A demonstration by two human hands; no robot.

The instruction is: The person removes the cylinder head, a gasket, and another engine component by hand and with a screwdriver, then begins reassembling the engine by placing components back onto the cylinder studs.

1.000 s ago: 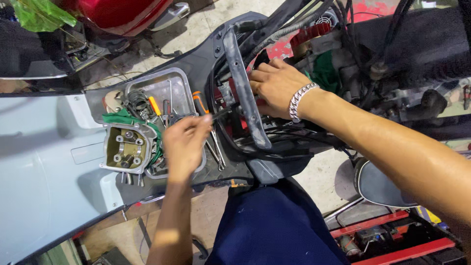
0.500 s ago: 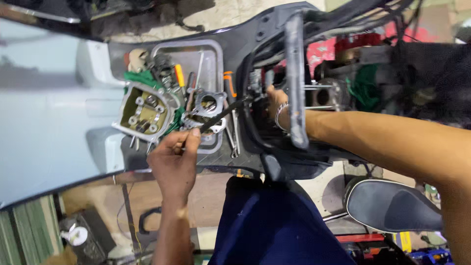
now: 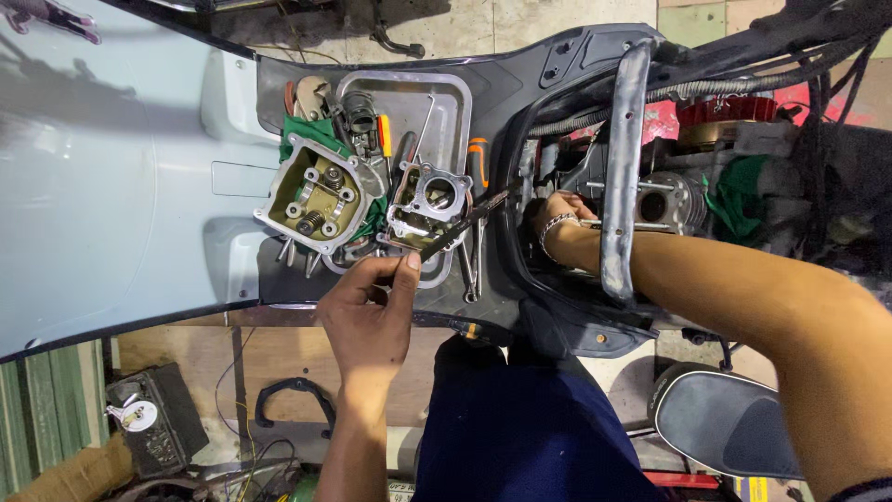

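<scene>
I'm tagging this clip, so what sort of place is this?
Probably a scooter repair workshop: a stripped scooter body, a metal tray of tools and engine parts, and a cylinder head lying out.

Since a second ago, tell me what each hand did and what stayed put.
The left hand drew back from the metal tray and now pinches a slim dark tool. The right hand slid off the frame bar into the engine bay. Tray parts stayed.
</scene>
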